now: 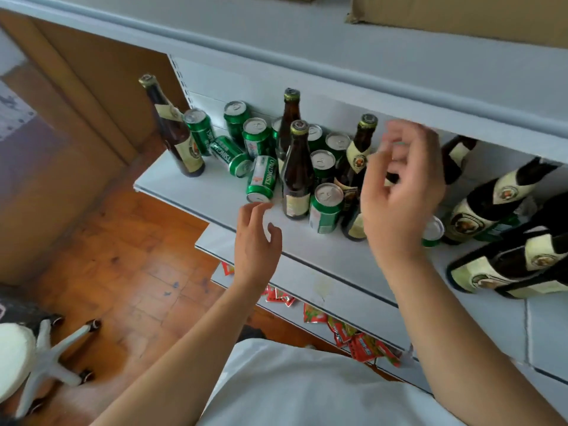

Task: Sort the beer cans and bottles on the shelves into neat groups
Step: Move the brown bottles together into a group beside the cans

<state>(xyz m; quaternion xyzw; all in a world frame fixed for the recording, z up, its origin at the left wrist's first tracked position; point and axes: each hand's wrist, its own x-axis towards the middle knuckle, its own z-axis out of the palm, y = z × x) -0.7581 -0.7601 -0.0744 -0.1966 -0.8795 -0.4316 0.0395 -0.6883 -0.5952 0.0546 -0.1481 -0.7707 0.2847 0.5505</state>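
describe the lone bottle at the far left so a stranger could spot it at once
Start at the pale blue shelf holding the beer. Go to its left end, beside the brown cardboard wall. There stands a tall brown bottle with a gold cap and cream label, alone, left of all the green cans.

Both empty hands, left hand [256, 238] and right hand [402, 192], above mixed cans [325, 207] and bottles [296, 170]

We have one view only, a wide-angle head camera, so no overlap with another. It looks forward and steeply down from above the person's chest, close to the pale shelf [215, 192]. We see both forearms reach up from the bottom edge; the wooden floor [123, 256] fills lower left, lines bowing near the edges.
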